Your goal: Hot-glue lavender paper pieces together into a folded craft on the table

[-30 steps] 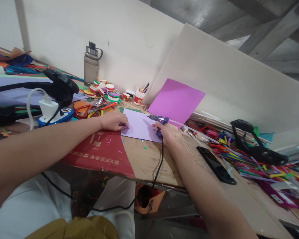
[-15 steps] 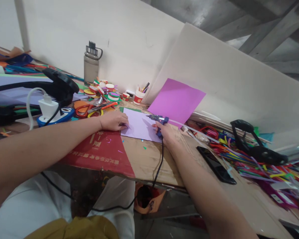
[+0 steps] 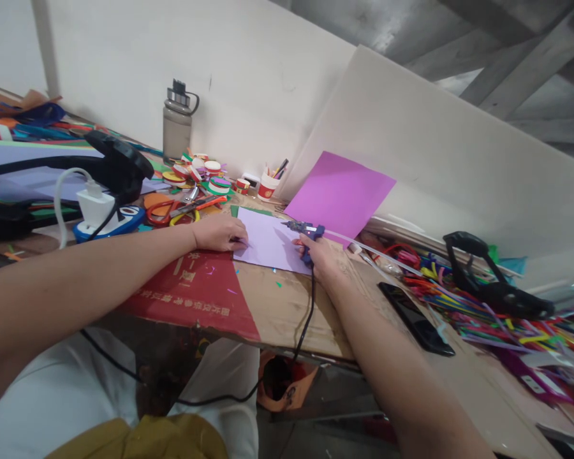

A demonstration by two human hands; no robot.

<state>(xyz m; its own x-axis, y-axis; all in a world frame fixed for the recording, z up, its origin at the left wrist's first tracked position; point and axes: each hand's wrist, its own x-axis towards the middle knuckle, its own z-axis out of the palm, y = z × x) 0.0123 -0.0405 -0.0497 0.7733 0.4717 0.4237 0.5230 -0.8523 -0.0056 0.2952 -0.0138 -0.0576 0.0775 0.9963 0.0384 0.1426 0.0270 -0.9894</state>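
Note:
My right hand (image 3: 319,256) is wrapped round the grip of a dark blue hot glue gun (image 3: 310,233), its nozzle pointing left above a lilac sheet of paper (image 3: 268,239). A long translucent glue stick (image 3: 358,243) sticks out of the gun's back end, and a black cord (image 3: 310,306) hangs from its handle. At the sheet's left edge, my left hand (image 3: 222,232) has its fingers curled closed. Between those fingertips a small purple paper piece (image 3: 243,243) partly shows; the fingers hide the rest.
Scissors (image 3: 165,213), paper rolls (image 3: 210,169) and a water bottle (image 3: 176,127) stand or lie at the back left. A magenta sheet (image 3: 339,194) leans on the white board behind. To the right lie a phone (image 3: 414,319) and colourful strips (image 3: 459,303).
Both hands and the glue gun stay in nearly the same place. The whole view has shifted very slightly.

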